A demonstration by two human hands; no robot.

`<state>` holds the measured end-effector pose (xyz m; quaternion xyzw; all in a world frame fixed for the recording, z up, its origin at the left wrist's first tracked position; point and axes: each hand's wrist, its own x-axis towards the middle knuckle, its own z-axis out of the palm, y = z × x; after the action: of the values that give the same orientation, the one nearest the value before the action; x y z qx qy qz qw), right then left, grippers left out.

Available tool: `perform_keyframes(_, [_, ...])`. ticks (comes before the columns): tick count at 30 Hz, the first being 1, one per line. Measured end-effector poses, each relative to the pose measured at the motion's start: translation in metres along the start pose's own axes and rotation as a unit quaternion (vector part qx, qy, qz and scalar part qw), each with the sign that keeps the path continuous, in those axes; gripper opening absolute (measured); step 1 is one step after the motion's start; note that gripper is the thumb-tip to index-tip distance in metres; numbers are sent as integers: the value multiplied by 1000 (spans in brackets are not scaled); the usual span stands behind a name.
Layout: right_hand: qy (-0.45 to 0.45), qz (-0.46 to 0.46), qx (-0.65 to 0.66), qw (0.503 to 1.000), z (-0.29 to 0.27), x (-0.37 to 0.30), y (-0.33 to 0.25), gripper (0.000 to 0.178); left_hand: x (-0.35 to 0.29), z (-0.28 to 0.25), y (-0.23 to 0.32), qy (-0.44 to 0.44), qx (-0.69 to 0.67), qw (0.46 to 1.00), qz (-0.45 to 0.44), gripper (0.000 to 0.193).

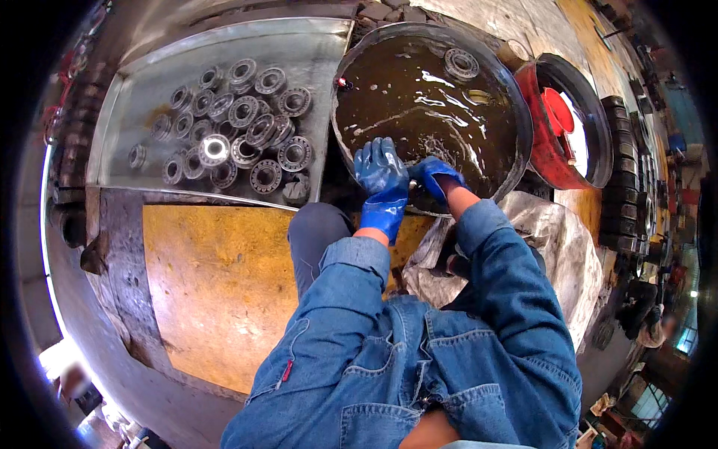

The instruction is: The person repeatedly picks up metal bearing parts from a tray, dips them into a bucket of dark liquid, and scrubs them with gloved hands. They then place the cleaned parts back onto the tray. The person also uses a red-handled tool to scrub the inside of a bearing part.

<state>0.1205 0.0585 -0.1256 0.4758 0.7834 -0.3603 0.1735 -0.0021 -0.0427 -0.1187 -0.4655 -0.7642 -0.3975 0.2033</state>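
Note:
My left hand (381, 173), in a wet blue rubber glove, is over the near rim of a round metal tub (338, 146) of brown liquid. Its fingers are stretched out side by side, pointing away from me. Close on its right, my right hand (437, 178), also gloved in blue, is bent down at the liquid with its fingers curled in. A small shiny metal bit shows between the hands, but what the right hand holds is hidden. Ripples spread just beyond that hand. A ring-shaped bearing (461, 65) sits at the tub's far right.
To the left, a shallow metal tray (314, 52) holds many steel bearings (244, 111) in liquid. A red drum (550, 165) with a red plastic scoop (557, 112) stands right of the tub. Stacked dark rings (619, 172) line the right; a yellow board (224, 277) lies nearer me.

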Motion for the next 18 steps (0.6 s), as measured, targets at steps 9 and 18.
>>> perform_keyframes(9, [-81, -25, -219, 972, -3, 33, -30, 43, 0, 5, 2, 19, -5, 1000, 8, 28])
perform_keyframes(18, [74, -90, -195, 974, 5, -7, -12, 33, -9, 4, -7, -4, -5, 1000, 10, 30])
